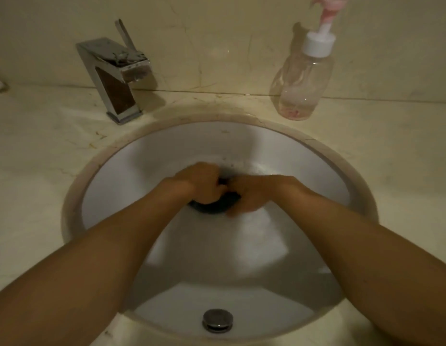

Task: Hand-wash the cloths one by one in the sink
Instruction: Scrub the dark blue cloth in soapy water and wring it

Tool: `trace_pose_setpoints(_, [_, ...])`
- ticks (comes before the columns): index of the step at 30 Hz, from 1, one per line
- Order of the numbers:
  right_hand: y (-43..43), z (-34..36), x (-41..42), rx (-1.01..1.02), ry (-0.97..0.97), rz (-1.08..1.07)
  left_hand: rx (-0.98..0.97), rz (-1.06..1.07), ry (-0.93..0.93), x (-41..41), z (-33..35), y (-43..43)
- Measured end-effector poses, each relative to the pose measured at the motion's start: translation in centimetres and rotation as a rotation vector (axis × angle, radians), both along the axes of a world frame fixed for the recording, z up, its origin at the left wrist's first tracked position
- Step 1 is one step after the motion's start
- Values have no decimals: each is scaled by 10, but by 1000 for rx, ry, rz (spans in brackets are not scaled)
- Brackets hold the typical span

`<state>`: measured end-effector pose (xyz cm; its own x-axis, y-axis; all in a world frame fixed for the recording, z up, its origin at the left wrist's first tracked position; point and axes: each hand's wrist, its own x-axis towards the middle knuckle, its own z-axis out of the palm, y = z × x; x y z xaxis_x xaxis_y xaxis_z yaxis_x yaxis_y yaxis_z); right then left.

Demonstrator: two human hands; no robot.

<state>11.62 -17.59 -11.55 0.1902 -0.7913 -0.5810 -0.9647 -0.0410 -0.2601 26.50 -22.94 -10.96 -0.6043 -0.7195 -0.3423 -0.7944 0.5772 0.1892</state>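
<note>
A small dark cloth (209, 208) lies bunched low in the round white sink (122, 171), mostly hidden under my hands. My left hand (200, 184) grips the cloth's left side with curled fingers. My right hand (251, 194) grips its right side, and the two hands touch in the middle. Both forearms reach down into the basin from the near edge.
A chrome faucet (114, 76) stands on the marble counter (42, 146) at the back left. A clear pump soap bottle (300, 81) stands at the back right. A metal overflow fitting (217, 320) sits in the sink's near wall.
</note>
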Motion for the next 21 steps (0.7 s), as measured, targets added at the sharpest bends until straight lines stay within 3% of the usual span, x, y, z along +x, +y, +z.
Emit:
trace_pose_setpoints(2, [0,-8,-9,-30,84,-35,80,-15,-172,3,-12,-2])
trace_pose_setpoints(5, [3,-10,-2,-132,118,-51,11,39,-284,9,-23,-5])
trace_pose_setpoints(7, [3,-12,12,-195,62,-88,-15,0,-159,9,-21,-3])
trace_pose_setpoints(10, [-2,-8,20,-158,-270,-288,36,-33,20,4,-16,-1])
trace_pose_setpoints(12, [-5,2,8,-277,-470,-550,109,116,258,0,-4,2])
trace_pose_setpoints(14, [-8,8,-9,-401,-570,-822,164,268,520,-10,10,8])
trace_pose_setpoints(16, [-5,17,-10,-421,-641,-1018,204,405,666,-19,19,14])
trace_pose_setpoints(19, [4,32,29,-430,-858,-1089,248,544,861,-21,15,15])
trace_pose_setpoints(21, [12,42,62,-394,-919,-1065,430,640,996,-15,13,7])
